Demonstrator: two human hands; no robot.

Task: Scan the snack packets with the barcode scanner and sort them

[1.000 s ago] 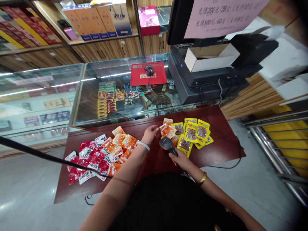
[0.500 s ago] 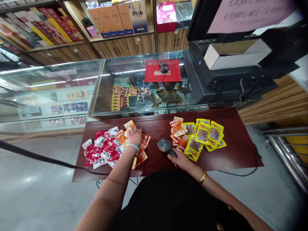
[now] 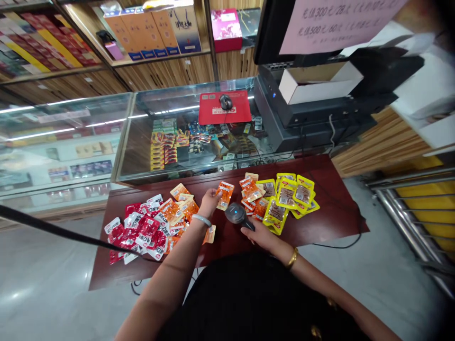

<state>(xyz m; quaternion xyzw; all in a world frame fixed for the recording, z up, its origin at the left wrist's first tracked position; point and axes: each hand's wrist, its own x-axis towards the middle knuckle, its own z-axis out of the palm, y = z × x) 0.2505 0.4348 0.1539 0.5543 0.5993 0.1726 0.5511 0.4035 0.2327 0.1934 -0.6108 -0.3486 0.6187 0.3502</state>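
Observation:
My left hand pinches an orange snack packet and holds it up over the dark red table, just beside the scanner head. My right hand grips the handle of a black barcode scanner whose head points up and left toward that packet. To the left lies a heap of red-and-white and orange packets. On the right lies a pile of yellow packets with a few orange ones at its left edge.
A glass display counter stands behind the table, with a red mouse pad and mouse on top. A black register with a white box sits at the right. A black cable crosses the lower left. Metal rails stand far right.
My left hand went from the right pile to the left heap, then lifted one orange packet and brought it next to the scanner. The scanner stayed in my right hand.

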